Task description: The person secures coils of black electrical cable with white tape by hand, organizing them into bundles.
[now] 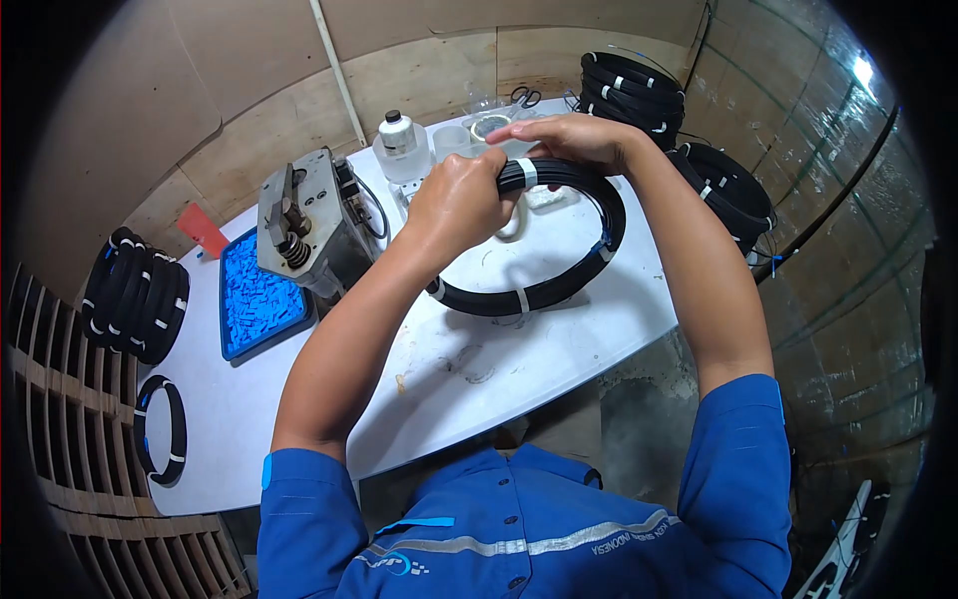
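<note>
A coil of black cable [559, 292], bound with white tape bands, is held up over the white table [469, 349]. My left hand [461, 200] is closed round the coil's upper left part, beside a white band. At the coil's top, my right hand [574, 140] has its fingers stretched out toward the left hand; the thumb side is partly hidden behind the coil. A small blue mark shows on the coil's right side. Behind the hands lie a roll of tape [489, 127] and black scissors [525, 97].
Left of my arms are a metal machine [314, 220], a blue tray [261, 295] of small blue pieces and a red piece [203, 231]. More black coils are stacked at left [135, 295] and back right [632, 95]. A white bottle [397, 135] stands at the back.
</note>
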`<action>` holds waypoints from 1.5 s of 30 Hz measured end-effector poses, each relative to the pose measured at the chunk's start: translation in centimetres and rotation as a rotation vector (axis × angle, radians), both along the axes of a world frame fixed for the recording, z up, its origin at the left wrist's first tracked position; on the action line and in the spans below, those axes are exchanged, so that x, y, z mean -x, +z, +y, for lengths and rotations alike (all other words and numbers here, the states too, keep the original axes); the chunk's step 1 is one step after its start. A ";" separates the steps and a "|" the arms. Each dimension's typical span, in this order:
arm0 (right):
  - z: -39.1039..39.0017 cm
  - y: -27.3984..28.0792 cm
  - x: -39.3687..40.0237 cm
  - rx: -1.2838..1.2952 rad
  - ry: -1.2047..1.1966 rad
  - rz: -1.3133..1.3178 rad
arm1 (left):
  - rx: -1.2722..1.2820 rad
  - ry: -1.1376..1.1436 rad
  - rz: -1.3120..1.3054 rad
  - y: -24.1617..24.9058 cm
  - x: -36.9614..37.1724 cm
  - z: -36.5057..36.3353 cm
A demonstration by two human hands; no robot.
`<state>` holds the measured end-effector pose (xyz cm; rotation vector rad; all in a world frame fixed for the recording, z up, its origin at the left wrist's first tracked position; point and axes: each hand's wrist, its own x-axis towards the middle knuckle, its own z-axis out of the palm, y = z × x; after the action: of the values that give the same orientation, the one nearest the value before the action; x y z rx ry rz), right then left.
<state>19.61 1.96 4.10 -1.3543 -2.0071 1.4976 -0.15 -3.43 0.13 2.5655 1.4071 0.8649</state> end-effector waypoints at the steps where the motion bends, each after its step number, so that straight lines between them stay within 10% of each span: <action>1: 0.5 -0.3 0.0 -0.032 0.032 0.119 | 0.007 0.009 0.029 0.1 0.0 0.0; 8: 0.5 0.3 0.5 -0.054 0.052 -0.200 | 0.004 -0.007 0.008 -0.1 -0.1 0.0; 25: -0.1 0.4 0.0 -0.179 -0.116 0.300 | -0.030 -0.061 -0.036 -0.5 0.3 0.7; 32: 0.0 -0.6 0.0 -0.320 -0.127 -0.036 | -0.004 -0.087 -0.017 -0.3 -0.4 0.3; 45: -2.7 2.3 0.9 -0.490 -0.203 0.210 | -0.016 -0.016 0.012 -0.3 -0.3 0.6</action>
<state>18.75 -0.69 6.40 -1.1036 -1.8720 0.9322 0.14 -2.88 -0.18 2.5944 1.3859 0.8640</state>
